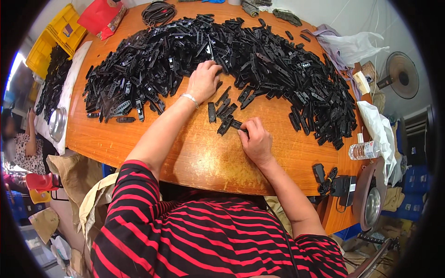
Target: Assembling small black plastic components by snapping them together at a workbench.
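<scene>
Diagonally leftward, right hand's [257, 141] black part [237, 124]

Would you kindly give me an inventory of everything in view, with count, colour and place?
Table: one, orange-brown, centre
Piled plastic parts: too many to count, black, arc across table
Loose parts: several, black, inside the arc
Coiled cable: one, dark, table's far side
Red bag: one, red, upper left
Yellow crate: at least one, yellow, upper left
Metal dish: one, silver, left
Co-worker: one, spotted top, left rim
Fan: one, greyish, right
Plastic bags: at least two, white, right
Bottle: one, clear, right
Corded device: one, black, lower right
Striped top: one, black and red, bottom
Left hand: one, ungloved, at pile
Right hand: one, ungloved, at loose parts
</scene>
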